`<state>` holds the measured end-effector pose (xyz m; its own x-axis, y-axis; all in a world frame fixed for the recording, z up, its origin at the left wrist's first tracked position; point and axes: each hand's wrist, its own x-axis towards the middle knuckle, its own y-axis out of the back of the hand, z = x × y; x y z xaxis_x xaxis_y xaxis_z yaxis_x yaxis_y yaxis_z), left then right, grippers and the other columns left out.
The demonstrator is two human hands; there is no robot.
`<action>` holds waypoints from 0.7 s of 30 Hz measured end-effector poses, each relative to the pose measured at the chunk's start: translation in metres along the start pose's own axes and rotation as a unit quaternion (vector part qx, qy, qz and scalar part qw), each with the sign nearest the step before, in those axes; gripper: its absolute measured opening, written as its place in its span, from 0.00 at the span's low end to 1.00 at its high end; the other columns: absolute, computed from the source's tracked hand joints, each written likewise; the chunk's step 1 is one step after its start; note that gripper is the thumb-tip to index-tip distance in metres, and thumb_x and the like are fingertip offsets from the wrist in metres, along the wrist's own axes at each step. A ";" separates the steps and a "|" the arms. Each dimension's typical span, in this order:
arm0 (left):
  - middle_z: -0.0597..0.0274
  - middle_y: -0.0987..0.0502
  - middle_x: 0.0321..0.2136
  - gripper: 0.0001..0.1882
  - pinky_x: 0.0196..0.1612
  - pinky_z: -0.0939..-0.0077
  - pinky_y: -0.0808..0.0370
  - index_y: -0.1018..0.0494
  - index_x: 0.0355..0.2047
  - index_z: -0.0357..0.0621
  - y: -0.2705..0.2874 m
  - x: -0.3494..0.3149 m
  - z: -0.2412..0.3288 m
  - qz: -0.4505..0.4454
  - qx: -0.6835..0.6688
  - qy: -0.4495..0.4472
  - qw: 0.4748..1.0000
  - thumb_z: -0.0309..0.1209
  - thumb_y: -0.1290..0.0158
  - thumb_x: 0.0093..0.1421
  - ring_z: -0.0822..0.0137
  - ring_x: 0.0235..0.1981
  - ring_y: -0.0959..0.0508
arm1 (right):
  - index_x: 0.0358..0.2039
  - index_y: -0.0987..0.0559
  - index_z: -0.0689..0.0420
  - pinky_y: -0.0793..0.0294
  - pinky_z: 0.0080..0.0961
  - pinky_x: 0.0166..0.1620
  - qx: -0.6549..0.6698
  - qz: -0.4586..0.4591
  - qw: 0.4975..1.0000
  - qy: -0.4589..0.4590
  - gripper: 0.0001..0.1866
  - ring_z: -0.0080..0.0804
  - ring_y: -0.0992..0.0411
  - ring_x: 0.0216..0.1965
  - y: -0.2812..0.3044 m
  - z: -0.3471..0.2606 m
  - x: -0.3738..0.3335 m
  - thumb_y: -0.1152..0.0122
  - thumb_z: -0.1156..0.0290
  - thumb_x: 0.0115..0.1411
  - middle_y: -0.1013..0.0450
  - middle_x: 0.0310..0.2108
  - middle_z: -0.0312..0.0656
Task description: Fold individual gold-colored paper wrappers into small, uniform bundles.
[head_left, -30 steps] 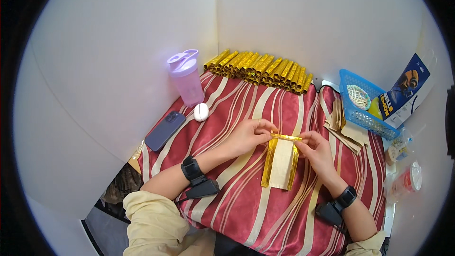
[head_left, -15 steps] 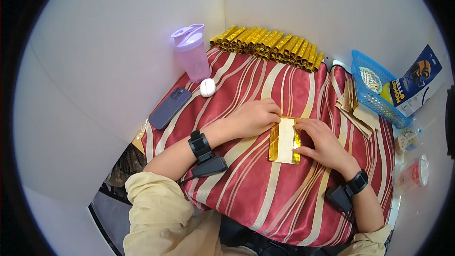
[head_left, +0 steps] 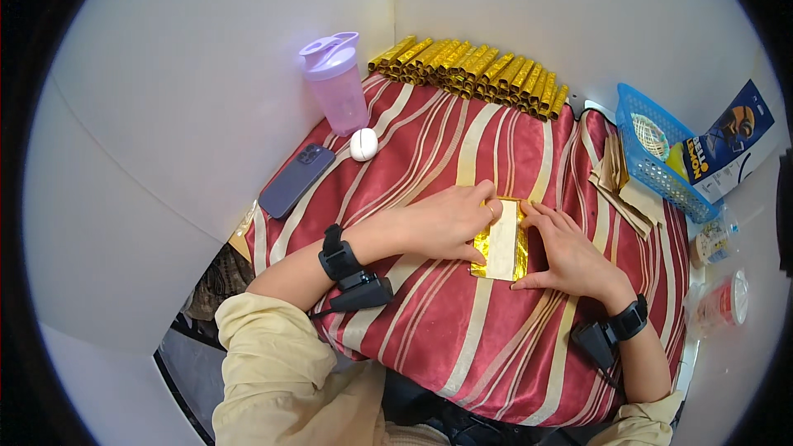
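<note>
gold foil sheet (head_left: 501,241) flat on striped cloth (head_left: 429,322); left hand (head_left: 442,221), right hand (head_left: 568,249) grips spread, pressing it.

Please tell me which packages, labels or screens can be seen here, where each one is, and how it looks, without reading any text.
Blue printed box: right edge, behind the blue basket; flat, rectangular, yellow and white print.
Phone: left on the striped cloth, back side up, so no screen shows; dark purple, rectangular.
Clear cup: far right; red label band.
</note>
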<state>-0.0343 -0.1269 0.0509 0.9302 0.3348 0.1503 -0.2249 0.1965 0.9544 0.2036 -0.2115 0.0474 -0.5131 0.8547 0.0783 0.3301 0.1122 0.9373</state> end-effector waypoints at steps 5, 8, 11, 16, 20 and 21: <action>0.51 0.37 0.43 0.15 0.54 0.62 0.36 0.28 0.35 0.40 -0.012 -0.001 -0.004 -0.036 -0.091 -0.010 0.995 0.33 0.38 0.51 0.50 0.49 0.34 | 0.48 0.32 0.59 0.48 0.44 0.67 0.091 0.003 0.996 -0.001 0.37 0.58 0.50 0.66 -0.003 0.006 -0.001 0.26 0.52 0.45 0.46 0.64 0.61; 0.53 0.37 0.43 0.11 0.56 0.62 0.39 0.26 0.32 0.44 -0.012 -0.002 -0.006 -0.055 -0.142 -0.029 0.988 0.32 0.38 0.51 0.52 0.52 0.38 | 0.42 0.29 0.54 0.49 0.46 0.67 0.057 -0.016 0.997 0.052 0.28 0.61 0.52 0.67 -0.004 0.013 -0.001 0.26 0.53 0.47 0.47 0.65 0.61; 0.55 0.37 0.43 0.12 0.56 0.62 0.40 0.26 0.31 0.46 -0.009 -0.003 -0.006 -0.058 -0.138 -0.037 0.988 0.34 0.36 0.49 0.53 0.53 0.38 | 0.40 0.28 0.50 0.51 0.49 0.67 0.085 -0.031 0.995 0.052 0.24 0.63 0.54 0.68 -0.002 0.013 -0.001 0.27 0.53 0.48 0.48 0.65 0.61; 0.59 0.38 0.43 0.17 0.54 0.57 0.41 0.25 0.28 0.50 -0.016 -0.002 -0.009 -0.062 -0.154 -0.024 0.986 0.41 0.32 0.43 0.55 0.55 0.41 | 0.41 0.28 0.51 0.54 0.52 0.67 0.084 -0.044 0.994 0.044 0.25 0.63 0.57 0.69 -0.003 0.015 -0.001 0.28 0.52 0.49 0.49 0.66 0.62; 0.58 0.38 0.43 0.17 0.53 0.56 0.41 0.25 0.28 0.49 -0.014 -0.002 -0.006 -0.064 -0.147 -0.017 0.987 0.42 0.32 0.44 0.55 0.55 0.41 | 0.41 0.28 0.51 0.55 0.52 0.67 0.081 -0.046 0.995 0.042 0.25 0.63 0.58 0.69 -0.003 0.015 -0.002 0.29 0.52 0.50 0.50 0.66 0.62; 0.58 0.38 0.43 0.16 0.53 0.56 0.41 0.25 0.28 0.49 -0.015 -0.002 -0.007 -0.061 -0.147 -0.018 0.987 0.42 0.32 0.45 0.55 0.55 0.41 | 0.41 0.28 0.52 0.55 0.51 0.67 0.081 -0.051 0.995 0.037 0.25 0.62 0.58 0.69 -0.003 0.016 -0.002 0.29 0.52 0.50 0.51 0.67 0.62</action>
<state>-0.0350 -0.1244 0.0347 0.9639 0.2610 0.0537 -0.1812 0.4945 0.8501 0.2160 -0.2054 0.0390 -0.6056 0.7956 0.0170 0.3946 0.2817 0.8746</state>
